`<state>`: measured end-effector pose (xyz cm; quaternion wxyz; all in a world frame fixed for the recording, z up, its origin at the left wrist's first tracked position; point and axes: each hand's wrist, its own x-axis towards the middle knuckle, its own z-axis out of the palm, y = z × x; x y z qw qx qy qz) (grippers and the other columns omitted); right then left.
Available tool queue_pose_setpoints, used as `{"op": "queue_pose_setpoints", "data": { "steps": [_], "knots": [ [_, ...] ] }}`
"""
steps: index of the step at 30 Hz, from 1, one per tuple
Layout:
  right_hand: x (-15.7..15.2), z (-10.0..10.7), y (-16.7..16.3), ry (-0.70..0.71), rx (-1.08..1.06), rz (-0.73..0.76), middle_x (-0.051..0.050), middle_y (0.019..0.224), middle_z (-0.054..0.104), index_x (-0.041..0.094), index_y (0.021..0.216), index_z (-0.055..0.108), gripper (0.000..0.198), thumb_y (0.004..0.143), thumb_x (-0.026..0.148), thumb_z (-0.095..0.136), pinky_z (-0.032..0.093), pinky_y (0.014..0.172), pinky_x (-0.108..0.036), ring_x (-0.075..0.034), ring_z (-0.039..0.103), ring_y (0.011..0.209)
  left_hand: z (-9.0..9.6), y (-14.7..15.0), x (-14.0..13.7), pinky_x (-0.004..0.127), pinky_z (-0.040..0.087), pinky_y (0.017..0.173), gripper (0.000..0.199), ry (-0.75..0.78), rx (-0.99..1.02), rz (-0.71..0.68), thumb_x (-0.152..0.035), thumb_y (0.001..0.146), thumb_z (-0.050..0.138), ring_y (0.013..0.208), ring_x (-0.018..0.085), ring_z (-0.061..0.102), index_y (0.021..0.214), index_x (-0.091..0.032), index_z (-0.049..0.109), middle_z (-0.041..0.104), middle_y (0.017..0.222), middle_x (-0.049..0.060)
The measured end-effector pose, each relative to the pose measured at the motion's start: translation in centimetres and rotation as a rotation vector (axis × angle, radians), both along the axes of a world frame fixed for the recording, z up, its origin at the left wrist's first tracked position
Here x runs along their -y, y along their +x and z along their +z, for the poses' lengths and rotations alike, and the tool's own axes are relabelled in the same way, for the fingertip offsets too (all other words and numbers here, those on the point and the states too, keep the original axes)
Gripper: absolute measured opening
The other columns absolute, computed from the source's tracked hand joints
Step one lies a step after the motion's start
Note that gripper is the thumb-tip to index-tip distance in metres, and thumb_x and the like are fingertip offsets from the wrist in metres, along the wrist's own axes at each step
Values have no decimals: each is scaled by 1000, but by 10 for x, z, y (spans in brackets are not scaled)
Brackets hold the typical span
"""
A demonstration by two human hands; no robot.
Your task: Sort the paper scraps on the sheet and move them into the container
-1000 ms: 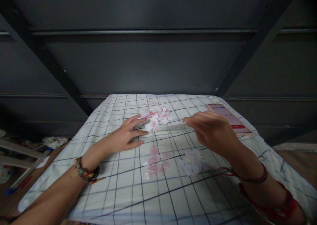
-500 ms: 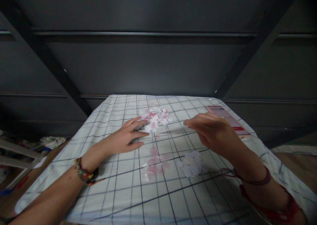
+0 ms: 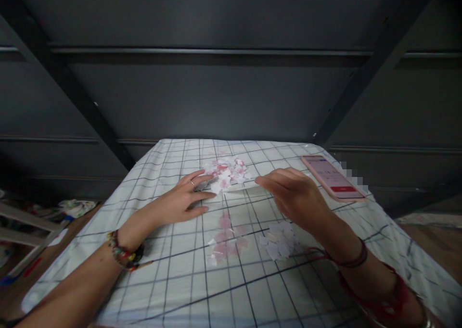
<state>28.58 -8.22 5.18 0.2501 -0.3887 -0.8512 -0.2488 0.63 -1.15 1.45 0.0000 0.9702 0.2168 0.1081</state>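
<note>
A heap of pink-and-white flower stickers [image 3: 231,171] lies toward the far side of the checked cloth. Flat at its left edge rests my left hand [image 3: 186,198], fingers spread, the fingertips touching the nearest pieces. My right hand [image 3: 290,188] is closed in a pinch around slim, pale tweezers [image 3: 243,188], whose tips point left to the near edge of the heap. Whether the tips grip a piece is too blurred to tell. Closer to me are a loose group of translucent pink petal pieces [image 3: 229,239] and, right of it, a pile of white paper scraps [image 3: 280,240].
A phone with a pink case [image 3: 334,179] lies at the right side of the table covered by the checked cloth [image 3: 173,275]. Dark panels [image 3: 216,97] stand behind the far edge. A pale wooden frame [image 3: 27,224] is at the lower left.
My right hand has moved left with the tweezers, bringing them closer to the heap and uncovering more of the phone. My left hand stays nearly still.
</note>
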Motion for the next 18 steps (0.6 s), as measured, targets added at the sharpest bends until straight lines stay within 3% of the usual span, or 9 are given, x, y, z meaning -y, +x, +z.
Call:
{"op": "queue_pose_setpoints", "data": {
  "steps": [4,9,15,18],
  "knots": [
    [4,5,-1,-23,25,47,-2,65,61,16,74,60,31,75,-4,36,33,54,-27,-13,47,56,-1,-1,0,52,26,105,32,5,11,4,-28,85,55,134,32,15,116,-19,58,29,145,10],
    [6,6,0,71,-27,76,-1,66,62,15,83,61,31,75,-4,38,34,55,-27,-13,48,58,0,0,1,51,26,106,32,-6,16,5,-27,85,56,134,32,16,116,-18,59,29,145,11],
    [7,4,-5,-45,20,97,-1,66,61,17,77,60,32,77,-3,35,34,55,-27,-13,48,58,0,0,-1,51,25,106,28,-2,20,0,-28,86,54,134,31,17,111,-20,62,31,145,9],
    [9,7,0,-36,-13,112,-1,66,61,17,80,60,31,76,-3,37,35,56,-27,-13,49,60,-1,-1,-2,51,25,106,26,19,37,-5,-28,88,52,134,30,18,110,-20,63,33,143,9]
  ]
}}
